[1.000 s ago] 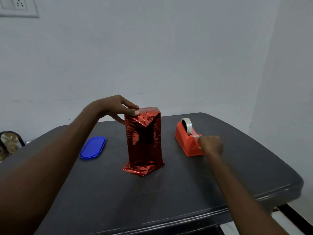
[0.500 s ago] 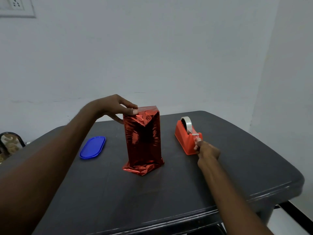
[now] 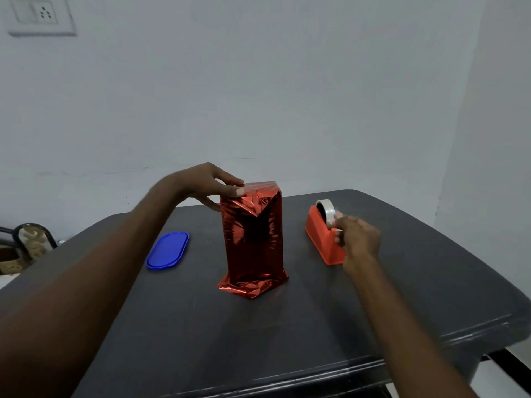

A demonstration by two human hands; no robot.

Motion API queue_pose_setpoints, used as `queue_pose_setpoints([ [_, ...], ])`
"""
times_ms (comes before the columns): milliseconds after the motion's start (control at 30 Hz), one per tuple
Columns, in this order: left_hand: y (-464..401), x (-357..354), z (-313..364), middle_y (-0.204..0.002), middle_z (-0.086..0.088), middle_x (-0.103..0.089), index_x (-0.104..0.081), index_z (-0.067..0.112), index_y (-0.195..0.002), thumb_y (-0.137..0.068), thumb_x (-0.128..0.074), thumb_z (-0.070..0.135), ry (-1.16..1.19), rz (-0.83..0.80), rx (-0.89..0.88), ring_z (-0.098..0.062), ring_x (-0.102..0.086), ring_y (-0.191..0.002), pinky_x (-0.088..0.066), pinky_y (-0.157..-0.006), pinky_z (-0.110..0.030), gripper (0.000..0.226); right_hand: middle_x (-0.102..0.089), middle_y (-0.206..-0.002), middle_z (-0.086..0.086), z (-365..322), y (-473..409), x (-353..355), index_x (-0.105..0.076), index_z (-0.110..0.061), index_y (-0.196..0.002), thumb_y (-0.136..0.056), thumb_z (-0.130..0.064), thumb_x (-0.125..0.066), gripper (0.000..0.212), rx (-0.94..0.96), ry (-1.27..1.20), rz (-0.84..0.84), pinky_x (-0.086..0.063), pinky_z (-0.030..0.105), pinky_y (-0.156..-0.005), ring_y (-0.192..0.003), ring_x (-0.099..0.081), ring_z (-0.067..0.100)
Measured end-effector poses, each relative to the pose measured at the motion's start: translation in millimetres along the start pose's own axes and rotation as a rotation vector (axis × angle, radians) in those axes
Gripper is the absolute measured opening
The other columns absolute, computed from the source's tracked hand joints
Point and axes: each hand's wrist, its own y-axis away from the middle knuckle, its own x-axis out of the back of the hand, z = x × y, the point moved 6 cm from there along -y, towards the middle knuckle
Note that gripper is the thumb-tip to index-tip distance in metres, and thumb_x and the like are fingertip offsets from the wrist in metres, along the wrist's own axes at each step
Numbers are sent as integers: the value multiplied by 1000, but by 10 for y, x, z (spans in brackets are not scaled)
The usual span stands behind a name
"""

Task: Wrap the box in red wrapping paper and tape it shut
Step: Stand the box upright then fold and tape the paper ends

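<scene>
The tall box wrapped in shiny red foil paper (image 3: 253, 239) is stood upright at the centre of the dark grey table (image 3: 287, 334). Its folded top is pinched by the left hand (image 3: 209, 186). The right hand (image 3: 357, 239) is blurred at the orange tape dispenser (image 3: 323, 237); its grip cannot be told. A blue oval plastic lid (image 3: 168, 249) is laid to the left, apart.

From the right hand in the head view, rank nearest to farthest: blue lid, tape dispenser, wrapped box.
1. Tape dispenser, right at the right hand.
2. Wrapped box, table centre, to its left.
3. Blue lid, far left.
</scene>
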Motion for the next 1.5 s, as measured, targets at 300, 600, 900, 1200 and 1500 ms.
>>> queue_pose_setpoints([
  [300,44,-26,29,-116,7,-61,-66,17,-128,-84,-77,30,3,12,-21,-3,-61,-99,-60,-67,-28,48,-68,-66,3,-1130,397,-1271,-75,-7,-73,-84,-23,-79,20,410,525,-679,-35,18,-40,-46,-42,9],
  [600,-24,-3,-11,-130,0,-61,-65,22,-130,-83,-76,39,-67,1,-54,-17,-60,-114,-62,-75,-32,51,-69,-69,4,-1195,520,-2013,-77,-1,-81,-78,-27,-84,27,458,1042,-820,-32,21,-44,-52,-42,11],
  [900,-55,19,-26,-120,5,-66,-69,32,-123,-82,-75,44,-107,21,-80,-13,-60,-112,-61,-81,-33,43,-56,-74,-2,-1100,469,-2066,-57,-14,-78,-71,-62,-78,54,669,1493,-551,-39,33,-73,-81,-56,22],
  [1200,-62,19,-29,-127,4,-60,-64,25,-131,-83,-75,42,-96,27,-75,-13,-57,-112,-58,-68,-21,53,-65,-98,14,-963,102,-1696,-63,0,-105,-78,-45,-81,55,330,1103,-569,-57,36,-68,-84,-67,28],
  [1500,-19,10,-3,-123,5,-62,-66,27,-128,-83,-75,43,-96,42,-85,-12,-58,-111,-60,-74,-25,49,-66,-115,17,-628,378,-1792,-60,-7,-119,-90,-38,-70,44,-84,976,-740,-53,53,-92,-104,-64,36],
])
